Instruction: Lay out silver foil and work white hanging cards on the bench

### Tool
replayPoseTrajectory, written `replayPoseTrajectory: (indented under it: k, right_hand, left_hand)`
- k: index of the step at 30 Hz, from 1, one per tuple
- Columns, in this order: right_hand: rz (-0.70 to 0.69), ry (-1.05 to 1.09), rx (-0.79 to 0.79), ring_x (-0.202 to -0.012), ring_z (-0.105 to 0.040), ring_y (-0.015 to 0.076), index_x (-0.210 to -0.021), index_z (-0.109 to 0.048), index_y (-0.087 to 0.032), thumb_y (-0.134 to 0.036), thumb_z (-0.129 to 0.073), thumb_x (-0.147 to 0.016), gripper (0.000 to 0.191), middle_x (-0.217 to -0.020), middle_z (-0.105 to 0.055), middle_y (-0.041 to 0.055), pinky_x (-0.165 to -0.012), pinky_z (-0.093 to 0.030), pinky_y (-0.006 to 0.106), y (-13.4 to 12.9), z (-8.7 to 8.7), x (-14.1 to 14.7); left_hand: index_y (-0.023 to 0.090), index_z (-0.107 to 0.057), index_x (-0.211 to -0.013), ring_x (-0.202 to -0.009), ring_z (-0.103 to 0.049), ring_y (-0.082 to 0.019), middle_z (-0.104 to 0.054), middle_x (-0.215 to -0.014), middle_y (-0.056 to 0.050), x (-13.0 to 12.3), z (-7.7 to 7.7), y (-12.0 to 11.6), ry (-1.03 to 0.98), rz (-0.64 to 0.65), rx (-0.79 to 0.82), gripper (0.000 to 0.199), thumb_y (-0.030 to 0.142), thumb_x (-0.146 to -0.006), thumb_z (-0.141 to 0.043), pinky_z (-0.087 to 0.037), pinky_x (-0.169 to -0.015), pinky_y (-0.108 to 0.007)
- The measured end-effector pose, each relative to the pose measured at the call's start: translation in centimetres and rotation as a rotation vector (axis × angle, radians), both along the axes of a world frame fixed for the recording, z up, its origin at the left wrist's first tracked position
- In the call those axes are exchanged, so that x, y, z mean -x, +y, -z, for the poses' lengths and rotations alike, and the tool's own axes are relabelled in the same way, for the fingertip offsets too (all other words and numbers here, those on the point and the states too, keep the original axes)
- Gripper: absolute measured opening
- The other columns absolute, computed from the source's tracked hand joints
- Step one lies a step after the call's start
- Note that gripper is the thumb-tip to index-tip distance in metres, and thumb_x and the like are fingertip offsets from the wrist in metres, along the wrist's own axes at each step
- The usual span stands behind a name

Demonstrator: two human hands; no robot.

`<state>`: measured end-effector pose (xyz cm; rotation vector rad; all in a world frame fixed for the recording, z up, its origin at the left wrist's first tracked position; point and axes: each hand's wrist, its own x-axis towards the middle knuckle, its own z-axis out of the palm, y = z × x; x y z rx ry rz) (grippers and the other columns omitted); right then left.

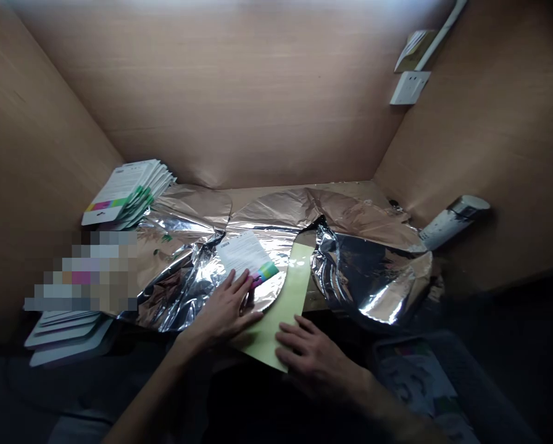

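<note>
Head view: the printed card (245, 251) is touched by the spread left hand (223, 311); the outward-running yellow sheet (295, 285), by the right hand (316, 354), grip unclear.

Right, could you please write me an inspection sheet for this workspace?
Surface: a table largely covered by crumpled, shiny foil.
Job's things: a printed card on the foil, under the fingers of the left hand; a yellow sheet touched by the right hand.
Clutter: a fanned card stack at the back left, more cards at the near left, a bottle leaning at the right.
Hands: both bare, fingers spread, neither closed around anything.
Cables: a pale conduit running to a wall socket; a dark cable at the lower left.
Surroundings: wooden panels; a bin at the lower right.
</note>
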<state>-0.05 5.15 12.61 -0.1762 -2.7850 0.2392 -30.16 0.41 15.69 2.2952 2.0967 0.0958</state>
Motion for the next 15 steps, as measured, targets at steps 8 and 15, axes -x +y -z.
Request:
replayPoseTrajectory:
  k: [8, 15]
  right_hand:
    - [0.276, -0.126, -0.206, -0.152, -0.021, 0.0295, -0.157, -0.04, -0.019, -0.055, -0.072, -0.087, 0.085, -0.165, -0.026, 0.0092, -0.127, -0.011, 0.046, 5.5, -0.1, -0.8]
    - [0.379, -0.049, -0.272, -0.112, -0.049, 0.0291, -0.141, -0.056, -0.003, -0.048, -0.057, -0.099, 0.062, -0.115, -0.058, 0.0141, -0.113, -0.034, 0.05, 0.1, 1.1, 4.2]
  left_hand:
    - [0.024, -0.011, -0.168, -0.155, -0.002, -0.039, -0.001, -0.17, -0.002, 0.1, 0.2, -1.3, 0.188, 0.112, 0.04, 0.1, 0.035, -0.083, -0.061, -0.02, -0.124, -0.052]
    - [0.018, -0.025, -0.166, -0.157, -0.005, -0.028, -0.016, -0.168, -0.004, 3.1, 0.5, -2.8, 0.191, 0.268, -0.029, 0.093, 0.002, -0.075, -0.039, -0.02, -0.127, -0.048]
